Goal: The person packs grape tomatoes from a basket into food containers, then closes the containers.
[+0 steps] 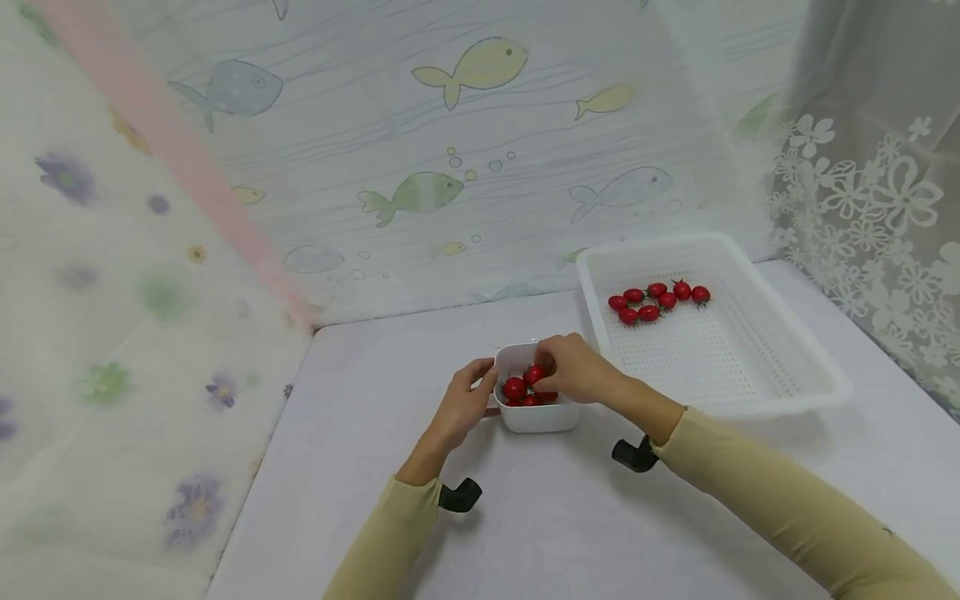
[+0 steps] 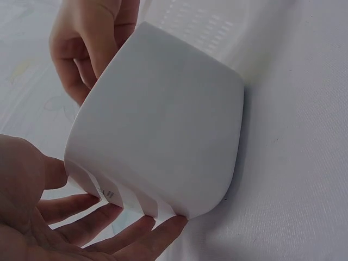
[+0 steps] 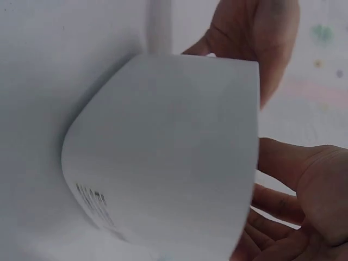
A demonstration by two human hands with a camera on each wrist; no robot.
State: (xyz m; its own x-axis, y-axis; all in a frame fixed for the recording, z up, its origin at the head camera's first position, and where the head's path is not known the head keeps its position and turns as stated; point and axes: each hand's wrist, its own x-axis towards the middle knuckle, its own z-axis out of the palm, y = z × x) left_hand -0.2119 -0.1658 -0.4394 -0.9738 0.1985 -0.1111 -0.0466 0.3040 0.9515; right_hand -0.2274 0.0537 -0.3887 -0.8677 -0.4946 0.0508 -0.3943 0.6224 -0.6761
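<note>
A small white square container (image 1: 540, 419) stands on the table with several red cherry tomatoes (image 1: 514, 388) in it. My left hand (image 1: 462, 402) holds its left side. In the left wrist view, the left thumb lies near the rim and the fingertips (image 2: 175, 224) press the container's wall (image 2: 157, 119). My right hand (image 1: 576, 369) reaches over the right rim, thumb and fingers bent around a cherry tomato (image 1: 534, 374) inside. The right wrist view shows the right hand (image 3: 304, 201) partly hidden behind the container (image 3: 163, 147).
A large white perforated basket (image 1: 787, 333) stands at the right, holding several cherry tomatoes (image 1: 648, 313) toward its back left. The table (image 1: 525, 517) has a white cover. Fish-patterned curtain (image 1: 420, 192) hangs behind, and a black wrist mount (image 1: 634, 455) juts from each sleeve.
</note>
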